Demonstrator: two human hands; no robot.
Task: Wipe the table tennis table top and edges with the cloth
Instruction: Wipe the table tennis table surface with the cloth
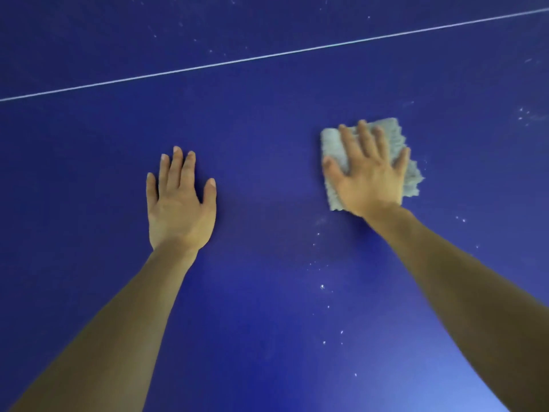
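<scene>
Head view, looking down onto the blue table top [267, 129], which fills everything I can see; no edge of it is in view.

Right hand [368, 176]: flat, palm down, fingers straight and spread, pressing on the cloth [331, 141]. Nothing is curled round it. The thumb lies across the cloth's left side and the fingertips reach near its far edge.

Cloth: pale grey, folded into a rough rectangle with a ribbed, fluffy texture. It lies flat on the table top under the right hand, right of centre in my view. Its left strip, far corner and ragged right edge show around the hand; the middle is covered. The hand and cloth look slightly blurred.

Left hand [178, 203]: released, palm down with fingers straight and close together, thumb out to the side, resting flat on the bare surface. It is well apart from the cloth and holds nothing.

Both forearms are bare and reach in from the bottom of the view.

A thin white line [267, 56] crosses the surface beyond both hands, rising toward the right.

Small white specks [322, 286] are scattered on the blue near the right forearm, with more to the right of the cloth and beyond the line. There is a lighter sheen at the lower right corner.
</scene>
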